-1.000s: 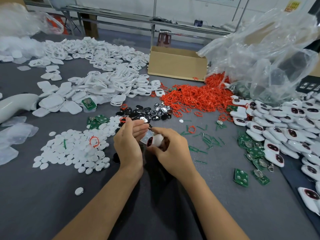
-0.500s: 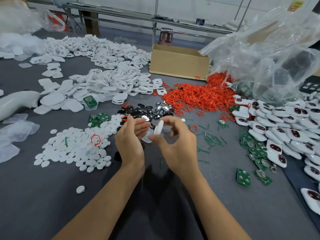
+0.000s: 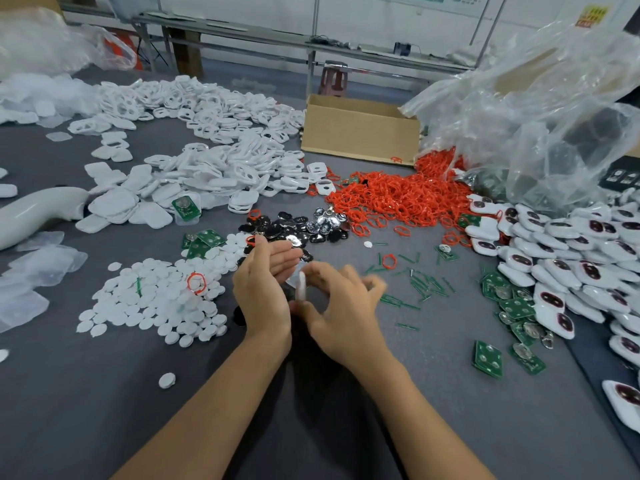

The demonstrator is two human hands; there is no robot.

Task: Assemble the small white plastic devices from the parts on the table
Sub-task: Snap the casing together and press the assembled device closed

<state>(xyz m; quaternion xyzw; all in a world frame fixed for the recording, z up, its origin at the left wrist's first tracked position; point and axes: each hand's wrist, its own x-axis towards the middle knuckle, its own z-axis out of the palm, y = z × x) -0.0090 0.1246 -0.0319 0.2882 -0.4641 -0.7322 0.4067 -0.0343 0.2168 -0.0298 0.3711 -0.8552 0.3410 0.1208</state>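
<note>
A small white plastic device (image 3: 301,286) stands on edge between my two hands above the grey table (image 3: 104,393). My right hand (image 3: 341,311) pinches it between thumb and fingers; the fingers are blurred. My left hand (image 3: 265,289) is beside it with straight fingers, and something clear and thin lies against its palm side. White round discs (image 3: 152,299) are heaped at the left. Black and silver inserts (image 3: 298,225), red rings (image 3: 398,199) and green circuit boards (image 3: 509,306) lie around the hands. Assembled white devices (image 3: 571,251) are piled at the right.
White shell halves (image 3: 207,161) cover the far left. A cardboard box (image 3: 360,133) stands at the back, with a large clear plastic bag (image 3: 536,109) to its right. A white curved tube (image 3: 31,213) lies at the left edge. Small green strips (image 3: 422,282) are scattered right of the hands.
The white device was turned from lying flat in my right hand to standing on edge. My right-hand fingers are moving over it. The left hand has stayed beside it.
</note>
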